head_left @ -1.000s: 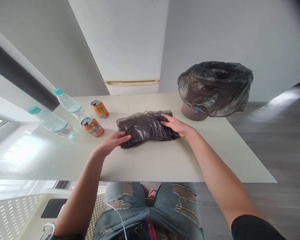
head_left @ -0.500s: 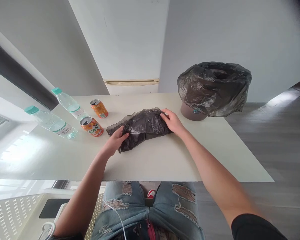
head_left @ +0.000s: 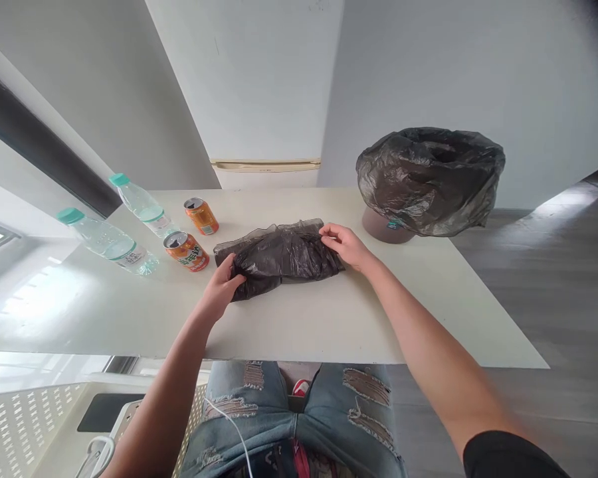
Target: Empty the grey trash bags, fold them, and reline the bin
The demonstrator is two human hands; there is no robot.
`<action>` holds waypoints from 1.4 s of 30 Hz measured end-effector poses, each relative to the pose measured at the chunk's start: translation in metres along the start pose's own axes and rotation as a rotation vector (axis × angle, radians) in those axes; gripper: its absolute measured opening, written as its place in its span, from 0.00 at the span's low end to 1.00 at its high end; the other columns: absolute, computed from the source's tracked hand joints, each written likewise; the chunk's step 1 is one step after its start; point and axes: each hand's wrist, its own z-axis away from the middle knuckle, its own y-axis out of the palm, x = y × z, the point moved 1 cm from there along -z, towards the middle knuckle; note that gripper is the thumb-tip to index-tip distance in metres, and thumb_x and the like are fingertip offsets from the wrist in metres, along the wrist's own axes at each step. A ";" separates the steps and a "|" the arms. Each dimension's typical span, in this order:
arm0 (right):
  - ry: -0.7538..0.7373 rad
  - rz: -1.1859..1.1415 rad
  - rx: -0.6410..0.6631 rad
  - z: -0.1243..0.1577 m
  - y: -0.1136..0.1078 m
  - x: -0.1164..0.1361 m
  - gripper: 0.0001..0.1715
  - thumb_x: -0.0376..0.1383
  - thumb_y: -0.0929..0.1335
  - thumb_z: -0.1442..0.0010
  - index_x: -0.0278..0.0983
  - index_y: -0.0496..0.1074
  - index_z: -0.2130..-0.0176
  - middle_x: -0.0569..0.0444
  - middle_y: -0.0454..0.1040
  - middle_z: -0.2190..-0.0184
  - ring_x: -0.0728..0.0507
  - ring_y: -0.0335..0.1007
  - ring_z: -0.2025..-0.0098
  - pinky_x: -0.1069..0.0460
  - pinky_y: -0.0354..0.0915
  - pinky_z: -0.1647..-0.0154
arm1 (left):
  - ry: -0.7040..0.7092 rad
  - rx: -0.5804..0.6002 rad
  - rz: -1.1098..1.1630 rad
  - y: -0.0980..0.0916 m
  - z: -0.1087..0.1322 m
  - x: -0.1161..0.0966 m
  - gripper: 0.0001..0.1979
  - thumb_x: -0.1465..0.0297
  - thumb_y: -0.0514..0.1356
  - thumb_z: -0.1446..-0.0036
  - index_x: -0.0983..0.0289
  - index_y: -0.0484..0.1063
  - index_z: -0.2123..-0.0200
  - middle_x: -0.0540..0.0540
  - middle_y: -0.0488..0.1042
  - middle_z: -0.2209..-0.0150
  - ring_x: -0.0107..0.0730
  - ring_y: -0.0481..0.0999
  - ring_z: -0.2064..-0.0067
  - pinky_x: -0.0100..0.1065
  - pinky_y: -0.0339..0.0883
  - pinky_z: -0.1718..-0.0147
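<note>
A crumpled dark plastic bag [head_left: 279,255] lies in the middle of the white table [head_left: 329,318]. My left hand [head_left: 222,287] is closed on the bag's near left end, fingers curled round the plastic. At the bag's right end my right hand [head_left: 343,243] pinches the far edge between fingers and thumb. Both forearms reach in from the near edge of the table.
A brown bin lined with a dark bag [head_left: 428,179] stands at the table's back right. At the back left lie two water bottles [head_left: 104,240] [head_left: 140,204] and two orange cans [head_left: 186,250] [head_left: 201,216]. A white perforated basket [head_left: 34,425] sits on the floor at lower left.
Both hands have shifted the bag a little left, closed on its ends, lifted it and laid it flat again; the left hand went from flat fingers to a grip.
</note>
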 end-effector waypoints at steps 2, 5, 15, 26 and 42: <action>-0.040 0.055 -0.085 -0.002 0.009 -0.002 0.13 0.47 0.69 0.31 0.41 0.71 0.57 0.56 0.74 0.63 0.44 0.69 0.60 0.49 0.64 0.53 | -0.024 -0.009 0.009 0.001 0.001 0.004 0.22 0.68 0.63 0.47 0.60 0.71 0.47 0.53 0.77 0.57 0.38 0.75 0.56 0.36 0.69 0.55; -0.039 0.099 -0.148 -0.002 0.020 -0.004 0.10 0.46 0.67 0.29 0.43 0.67 0.54 0.60 0.69 0.70 0.46 0.62 0.68 0.50 0.61 0.59 | -0.079 -0.016 0.045 0.001 0.001 0.011 0.32 0.69 0.61 0.45 0.56 0.60 0.37 0.49 0.75 0.62 0.33 0.73 0.64 0.34 0.67 0.62; -0.047 -0.069 0.193 -0.001 0.011 -0.006 0.15 0.46 0.73 0.34 0.40 0.81 0.53 0.51 0.79 0.51 0.40 0.75 0.51 0.46 0.69 0.47 | 0.082 -0.011 -0.144 -0.002 0.002 0.008 0.24 0.70 0.58 0.43 0.60 0.80 0.44 0.56 0.81 0.46 0.48 0.77 0.43 0.48 0.68 0.38; -0.101 0.088 0.289 -0.006 0.009 -0.014 0.36 0.40 0.73 0.35 0.43 0.71 0.30 0.45 0.67 0.29 0.33 0.65 0.28 0.41 0.70 0.36 | 0.170 -0.110 -0.237 -0.013 0.001 0.014 0.30 0.71 0.59 0.43 0.60 0.76 0.37 0.56 0.79 0.39 0.51 0.75 0.36 0.51 0.67 0.33; -0.184 0.458 0.051 -0.003 0.010 -0.007 0.29 0.35 0.71 0.36 0.42 0.78 0.36 0.48 0.76 0.35 0.35 0.76 0.39 0.37 0.70 0.33 | 0.298 -0.295 -0.629 -0.011 0.000 0.024 0.26 0.74 0.57 0.42 0.62 0.77 0.41 0.63 0.77 0.41 0.51 0.77 0.39 0.52 0.69 0.34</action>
